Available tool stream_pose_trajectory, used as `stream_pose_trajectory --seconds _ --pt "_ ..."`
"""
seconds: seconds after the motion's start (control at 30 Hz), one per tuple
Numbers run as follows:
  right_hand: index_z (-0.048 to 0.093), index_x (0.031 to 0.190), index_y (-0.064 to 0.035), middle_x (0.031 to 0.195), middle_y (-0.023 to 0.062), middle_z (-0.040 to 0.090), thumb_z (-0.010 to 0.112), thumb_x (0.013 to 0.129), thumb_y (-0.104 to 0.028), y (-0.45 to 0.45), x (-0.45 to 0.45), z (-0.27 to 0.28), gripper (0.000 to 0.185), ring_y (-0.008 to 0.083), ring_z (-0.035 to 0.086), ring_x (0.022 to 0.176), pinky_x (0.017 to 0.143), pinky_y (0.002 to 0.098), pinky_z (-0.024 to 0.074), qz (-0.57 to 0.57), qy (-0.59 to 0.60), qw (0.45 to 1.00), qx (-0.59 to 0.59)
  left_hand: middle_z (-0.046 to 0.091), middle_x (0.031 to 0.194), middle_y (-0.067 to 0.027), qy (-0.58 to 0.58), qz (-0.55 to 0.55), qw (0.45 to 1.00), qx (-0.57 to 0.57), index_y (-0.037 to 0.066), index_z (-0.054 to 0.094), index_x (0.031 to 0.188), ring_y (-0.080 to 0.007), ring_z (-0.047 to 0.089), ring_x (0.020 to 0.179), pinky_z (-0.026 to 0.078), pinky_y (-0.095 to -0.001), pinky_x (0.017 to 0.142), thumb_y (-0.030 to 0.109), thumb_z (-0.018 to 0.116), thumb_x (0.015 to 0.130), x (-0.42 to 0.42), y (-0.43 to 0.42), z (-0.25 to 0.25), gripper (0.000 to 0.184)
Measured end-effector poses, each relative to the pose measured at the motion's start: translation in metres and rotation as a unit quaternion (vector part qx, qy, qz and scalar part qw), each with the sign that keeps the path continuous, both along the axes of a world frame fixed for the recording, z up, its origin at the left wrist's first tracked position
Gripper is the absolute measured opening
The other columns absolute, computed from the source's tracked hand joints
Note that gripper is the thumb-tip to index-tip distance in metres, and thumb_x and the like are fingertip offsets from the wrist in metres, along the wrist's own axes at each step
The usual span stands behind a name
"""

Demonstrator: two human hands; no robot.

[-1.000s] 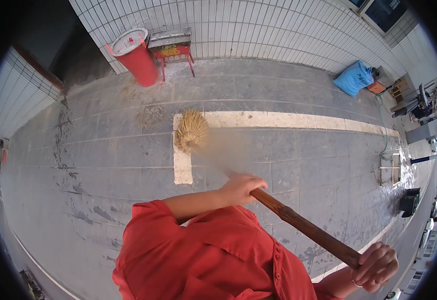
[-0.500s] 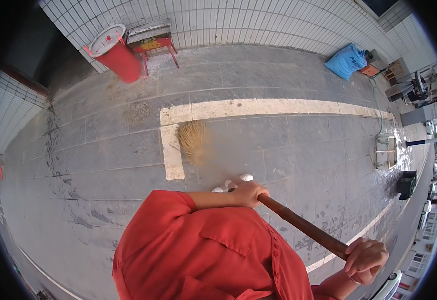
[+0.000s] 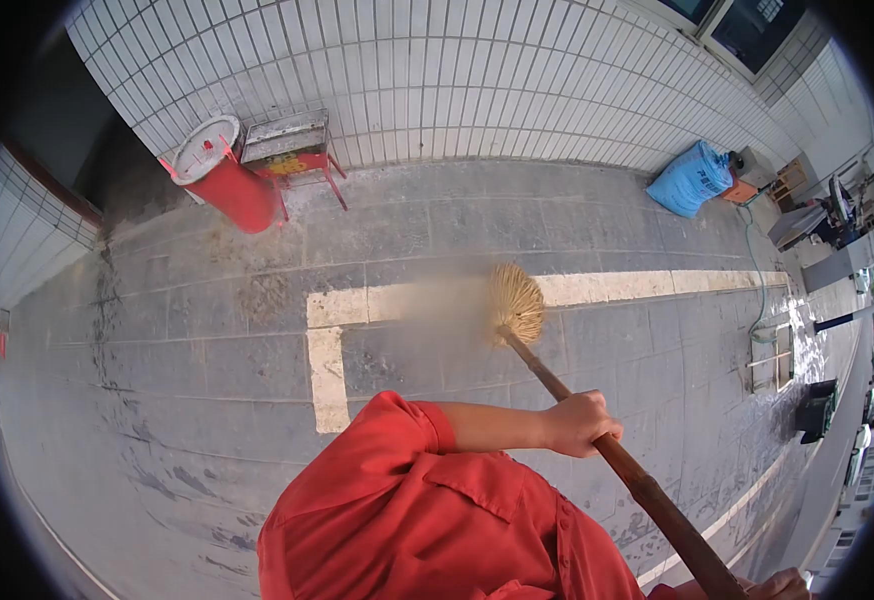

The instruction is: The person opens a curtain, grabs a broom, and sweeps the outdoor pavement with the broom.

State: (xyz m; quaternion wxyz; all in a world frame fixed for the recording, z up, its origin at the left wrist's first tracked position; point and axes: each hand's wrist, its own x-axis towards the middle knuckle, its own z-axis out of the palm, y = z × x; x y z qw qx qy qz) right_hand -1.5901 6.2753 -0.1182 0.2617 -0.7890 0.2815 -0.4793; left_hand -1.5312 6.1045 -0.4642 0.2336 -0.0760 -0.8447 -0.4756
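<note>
My left hand (image 3: 581, 424) is closed around the middle of a brown wooden handle (image 3: 649, 490). At the lower right edge, my right hand (image 3: 781, 586) is closed at the handle's upper end and is partly cut off by the frame. The handle slants up and left to a straw-coloured broom head (image 3: 517, 304), whose bristles lie over the white painted line (image 3: 617, 287) on the grey paving. A blurred patch left of the broom head hides part of that line.
Against the tiled wall (image 3: 437, 90) stand a red bin (image 3: 232, 190) and a small red-legged stand (image 3: 292, 150). A blue sack (image 3: 692, 180) leans at the upper right. Farther right are a hose (image 3: 755, 260), a metal frame (image 3: 772, 358) and a dark bin (image 3: 815, 410).
The broom head has moved right along the white line, away from its corner. My left hand has shifted right and my right hand down toward the frame's edge. The view has also shifted.
</note>
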Motion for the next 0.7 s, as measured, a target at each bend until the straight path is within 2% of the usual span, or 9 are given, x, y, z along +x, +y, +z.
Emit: stream_pose_trajectory --seconds 0.1,0.23,0.27,0.3,0.33,0.4,0.47,0.57,0.7 --pt "0.057 0.074 -0.0117 0.054 -0.0021 0.054 0.062 0.073 -0.009 -0.041 -0.035 -0.010 0.006 0.0131 0.055 0.047 0.052 0.0295 0.0495 -0.006 -0.104 0.993 -0.047 0.064 0.070 -0.0001 0.016 0.101 0.994 -0.025 0.013 0.062 0.088 -0.0211 0.062 0.071 0.043 -0.0358 0.083 0.006 0.068 0.069 0.001 -0.067 0.012 0.021" --pt "0.058 0.074 -0.0112 0.056 0.0030 0.052 0.061 0.078 -0.011 -0.134 -0.065 -0.022 0.005 0.0160 0.056 0.050 0.058 0.0367 0.0508 0.047 -0.092 0.995 0.010 0.067 0.075 -0.0018 0.013 0.269 0.962 -0.042 0.013 0.065 0.091 -0.0225 0.063 0.074 0.044 -0.0366 0.079 0.007 0.070 0.067 0.026 -0.174 0.023 0.025" --pt "0.060 0.076 -0.0127 0.056 -0.0012 0.064 0.071 0.080 -0.011 -0.166 -0.080 -0.029 0.012 0.0081 0.063 0.051 0.061 0.0224 0.0498 0.124 -0.072 0.990 0.020 0.066 0.075 -0.0021 0.038 0.316 0.947 -0.045 0.012 0.064 0.089 -0.0235 0.063 0.076 0.044 -0.0366 0.079 0.007 0.071 0.068 0.034 -0.203 0.025 0.022" --pt "0.062 0.077 -0.0131 0.056 -0.0019 0.063 0.074 0.078 -0.011 -0.184 -0.073 -0.042 0.012 0.0096 0.063 0.051 0.060 0.0230 0.0497 0.044 -0.095 0.994 0.016 0.066 0.075 -0.0029 0.029 0.353 0.934 -0.049 0.012 0.064 0.088 -0.0241 0.063 0.076 0.043 -0.0367 0.079 0.007 0.071 0.070 0.041 -0.233 0.019 0.020" --pt "0.058 0.066 -0.0078 0.047 0.0011 0.056 0.074 0.078 -0.011 -0.221 -0.067 -0.042 0.019 0.0148 0.059 0.042 0.056 0.0324 0.0539 0.078 -0.062 0.995 0.031 0.065 0.075 -0.0037 0.019 0.388 0.920 -0.054 0.011 0.064 0.087 -0.0247 0.063 0.077 0.043 -0.0369 0.080 0.007 0.070 0.071 0.049 -0.266 0.010 0.018" --pt "0.059 0.059 -0.0094 0.044 -0.0011 0.050 0.077 0.072 -0.011 -0.285 -0.020 -0.066 0.022 0.0131 0.053 0.039 0.055 0.0332 0.0527 -0.040 -0.138 0.990 0.009 0.065 0.075 -0.0061 0.000 0.449 0.894 -0.009 0.008 0.063 0.088 -0.0269 0.063 0.075 0.044 -0.0370 0.075 0.006 0.070 0.073 0.070 -0.330 0.004 0.017" --pt "0.064 0.068 -0.0063 0.052 0.0036 0.055 0.063 0.064 0.006 -0.358 -0.012 -0.080 0.013 0.0184 0.055 0.049 0.066 0.0407 0.0523 0.038 -0.055 0.996 0.062 0.064 0.074 -0.0086 0.030 0.508 0.859 0.057 0.007 0.063 0.089 -0.0286 0.063 0.072 0.046 -0.0370 0.067 0.006 0.070 0.073 0.087 -0.391 -0.015 0.018" --pt "0.065 0.075 -0.0031 0.063 0.0063 0.061 0.057 0.062 0.010 -0.450 0.001 -0.103 0.020 0.0220 0.058 0.059 0.074 0.0421 0.0522 0.023 -0.075 0.990 0.116 0.063 0.074 -0.0101 -0.013 0.529 0.849 -0.006 0.006 0.063 0.090 -0.0288 0.063 0.069 0.046 -0.0368 0.060 0.006 0.070 0.070 0.111 -0.455 -0.031 0.021" --pt "0.065 0.075 -0.0027 0.063 0.0068 0.060 0.058 0.064 0.010 -0.520 0.016 -0.107 0.018 0.0224 0.058 0.059 0.077 0.0411 0.0525 -0.011 -0.039 0.985 0.167 0.063 0.073 -0.0105 -0.101 0.501 0.858 0.060 0.007 0.064 0.091 -0.0281 0.063 0.069 0.046 -0.0367 0.061 0.005 0.071 0.067 0.121 -0.494 -0.052 0.026"
